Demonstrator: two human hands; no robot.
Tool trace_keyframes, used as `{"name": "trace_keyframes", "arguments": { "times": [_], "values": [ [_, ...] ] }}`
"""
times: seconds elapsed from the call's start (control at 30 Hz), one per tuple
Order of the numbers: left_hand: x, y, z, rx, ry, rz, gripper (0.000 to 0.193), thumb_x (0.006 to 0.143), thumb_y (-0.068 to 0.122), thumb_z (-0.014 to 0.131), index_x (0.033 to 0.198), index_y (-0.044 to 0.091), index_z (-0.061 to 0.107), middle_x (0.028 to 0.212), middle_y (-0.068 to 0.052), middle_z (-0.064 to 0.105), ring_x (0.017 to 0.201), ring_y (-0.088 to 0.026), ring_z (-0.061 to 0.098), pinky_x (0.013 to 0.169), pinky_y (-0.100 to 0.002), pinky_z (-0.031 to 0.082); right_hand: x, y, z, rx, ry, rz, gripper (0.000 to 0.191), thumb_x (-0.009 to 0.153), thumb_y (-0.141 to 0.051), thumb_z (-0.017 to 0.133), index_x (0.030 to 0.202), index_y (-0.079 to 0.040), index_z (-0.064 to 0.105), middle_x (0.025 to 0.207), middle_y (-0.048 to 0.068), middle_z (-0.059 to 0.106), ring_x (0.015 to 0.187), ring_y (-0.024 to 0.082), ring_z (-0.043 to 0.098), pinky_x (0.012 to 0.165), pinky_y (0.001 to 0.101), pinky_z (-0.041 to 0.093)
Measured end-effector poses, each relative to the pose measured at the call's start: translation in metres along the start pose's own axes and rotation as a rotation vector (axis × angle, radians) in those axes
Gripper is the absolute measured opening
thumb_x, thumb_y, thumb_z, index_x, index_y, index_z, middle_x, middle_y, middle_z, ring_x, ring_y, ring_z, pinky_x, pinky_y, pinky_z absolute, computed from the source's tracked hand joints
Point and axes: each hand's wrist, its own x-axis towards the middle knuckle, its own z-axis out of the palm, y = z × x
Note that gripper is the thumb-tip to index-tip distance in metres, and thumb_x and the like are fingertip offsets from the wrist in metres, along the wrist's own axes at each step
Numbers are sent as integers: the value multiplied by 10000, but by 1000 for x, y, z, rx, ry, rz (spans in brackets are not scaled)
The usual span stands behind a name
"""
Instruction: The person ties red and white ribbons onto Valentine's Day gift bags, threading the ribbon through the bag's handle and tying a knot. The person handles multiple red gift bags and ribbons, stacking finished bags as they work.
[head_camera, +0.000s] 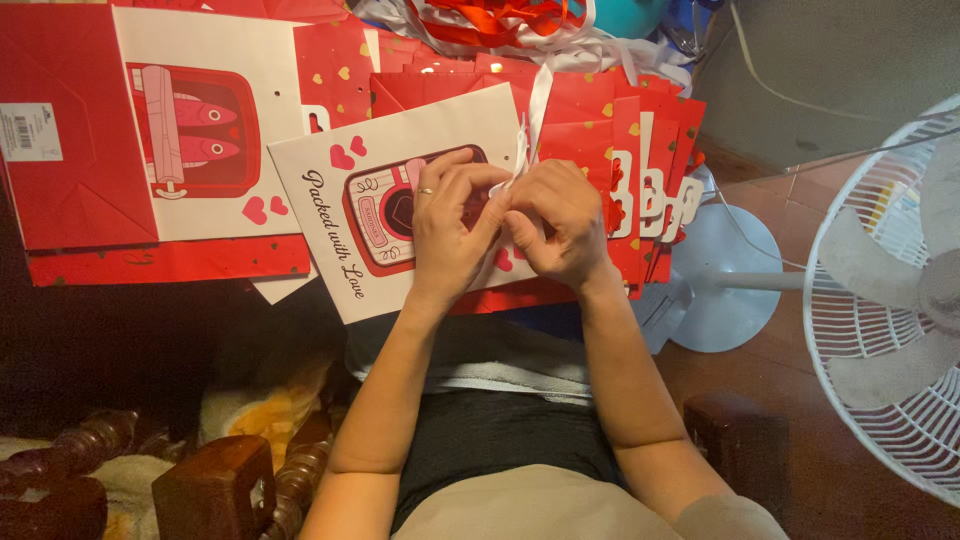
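Pinching a white ribbon (522, 160) between pressed fingertips, the left hand (450, 225) and right hand (560, 225) meet. Under the fingers lies a white paper bag (330, 235); red bags (640, 150) stack just beyond them.

A flat white paper gift bag (335, 205) with a red tin picture, pink hearts and dark script lies tilted at the middle of the scene, on top of the red bags. A thin white ribbon (523, 150) rises from its right edge toward the far side.
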Motion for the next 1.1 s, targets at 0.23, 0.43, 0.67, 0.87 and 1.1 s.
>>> {"name": "trace_keyframes", "arguments": {
  "times": [0.23, 0.43, 0.67, 0.87, 1.1],
  "values": [
    [-3, -2, 0, -322, 55, -210, 164, 984, 118, 716, 1134, 75, 669, 1172, -85, 691, 1021, -174, 749, 984, -352, 547, -5, 2, 1, 6, 17, -10, 131, 916, -130, 629, 835, -32, 664, 972, 76, 728, 900, 272, 667, 892, 396, 497],
    [-4, 5, 3, -246, 71, -117, 343, 926, 68, 759, 1242, 85, 627, 1159, -66, 669, 1063, -151, 727, 1004, -331, 538, -9, 0, 6, 41, 190, 216, 124, 1013, -83, 611, 944, -7, 681, 1054, 136, 707, 967, 256, 702, 868, 341, 554],
    [-3, 8, 3, 23, 102, 74, 373, 873, 25, 796, 1215, 82, 659, 1088, -7, 687, 1077, -223, 715, 1026, -382, 465, -2, -3, 16, -84, 208, 320, 208, 1044, -67, 629, 1240, 1, 640, 1184, 150, 639, 1017, 272, 698, 898, 358, 566],
    [-5, 0, 8, -251, 52, -121, 361, 929, 25, 661, 1277, 116, 633, 1304, -52, 577, 1091, -142, 741, 1006, -331, 563, 5, -2, 20, -219, 137, 292, 333, 1026, -150, 726, 1307, -1, 628, 1177, 151, 630, 1033, 285, 684, 887, 364, 553],
    [-1, -4, 9, 98, 131, 101, 386, 919, 11, 634, 1292, 110, 616, 1197, -44, 685, 1213, -232, 623, 1065, -406, 432, 13, 1, 22, -172, 98, 423, 248, 991, -79, 735, 1221, -9, 672, 1072, 115, 622, 836, 218, 659, 735, 330, 533]
  ]
}}
